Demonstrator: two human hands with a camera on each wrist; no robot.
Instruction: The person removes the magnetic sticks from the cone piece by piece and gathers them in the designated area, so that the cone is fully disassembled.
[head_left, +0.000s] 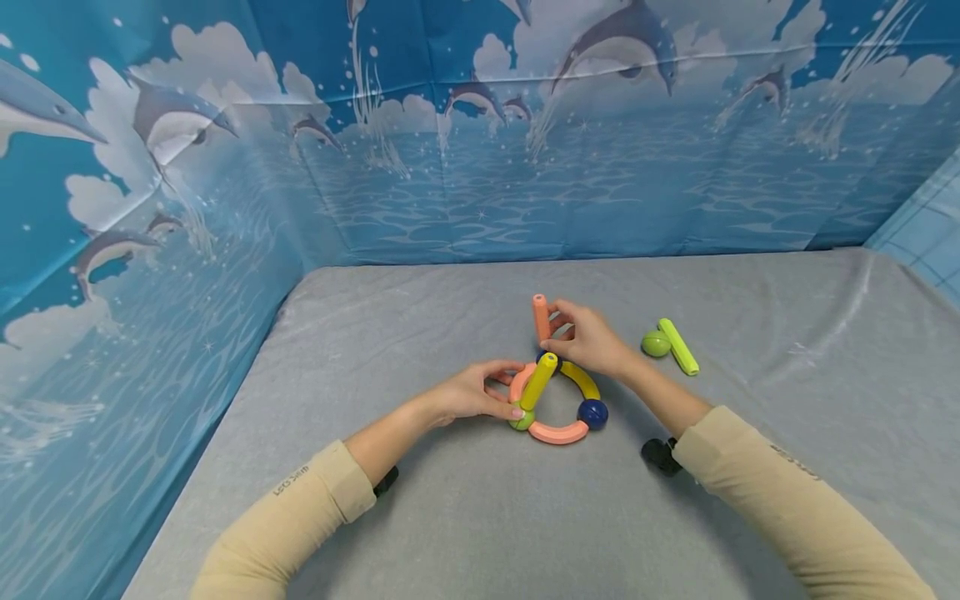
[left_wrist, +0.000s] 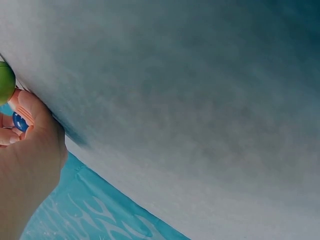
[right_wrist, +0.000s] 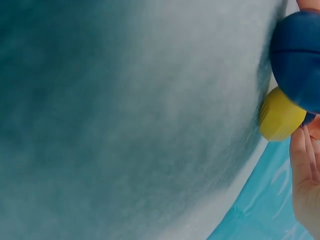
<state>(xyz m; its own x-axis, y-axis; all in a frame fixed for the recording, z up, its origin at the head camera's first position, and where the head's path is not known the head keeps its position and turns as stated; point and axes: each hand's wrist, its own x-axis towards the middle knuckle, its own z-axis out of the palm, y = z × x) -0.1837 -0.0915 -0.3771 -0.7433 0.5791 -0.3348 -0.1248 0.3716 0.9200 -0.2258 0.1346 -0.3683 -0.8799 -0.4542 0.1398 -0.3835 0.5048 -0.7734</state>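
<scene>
A ring of magnetic building pieces lies on the grey cloth. A green ball point(head_left: 521, 419), a back blue ball point(head_left: 550, 358) and a right blue ball point(head_left: 592, 413) join its curved rods. At its left, my left hand point(head_left: 472, 392) holds a pink curved rod point(head_left: 519, 383), thumb against the green ball. A yellow straight rod point(head_left: 539, 382) stands tilted on that ball. My right hand point(head_left: 588, 337) pinches an orange straight rod point(head_left: 541, 318), upright over the back blue ball. The yellow curved rod point(right_wrist: 281, 116) runs near the right hand; its fingertips are partly hidden.
Right of the ring, a loose green ball point(head_left: 656, 343) lies against a lime straight rod point(head_left: 678, 347). The grey cloth point(head_left: 420, 533) covers the table. A blue dolphin-print curtain point(head_left: 480, 183) hangs behind and along the left side.
</scene>
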